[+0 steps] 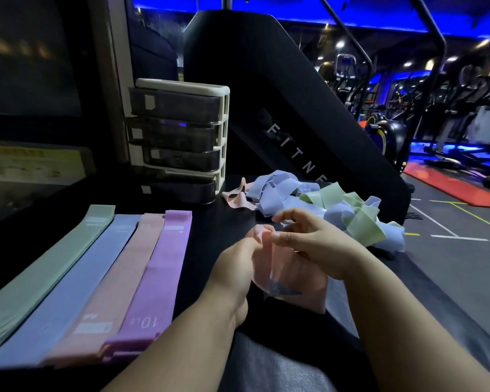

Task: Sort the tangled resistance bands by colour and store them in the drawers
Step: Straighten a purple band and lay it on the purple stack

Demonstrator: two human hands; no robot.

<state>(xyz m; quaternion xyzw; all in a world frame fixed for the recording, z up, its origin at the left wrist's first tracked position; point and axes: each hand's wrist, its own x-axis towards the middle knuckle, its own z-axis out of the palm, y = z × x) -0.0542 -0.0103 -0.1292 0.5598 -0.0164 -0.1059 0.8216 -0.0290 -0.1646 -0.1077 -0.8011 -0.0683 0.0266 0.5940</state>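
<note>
While both hands meet over the dark mat [210, 222], the left hand [235, 264] grips the top edge of a pink band [292, 281], fingers curled on it. The right hand [314, 244] pinches the same band with its thumb, index finger lifted. A tangled pile [340, 213] of blue and green bands lies just behind. A row of flat bands [111, 284] lies left, the drawer unit [181, 137] behind it.
</note>
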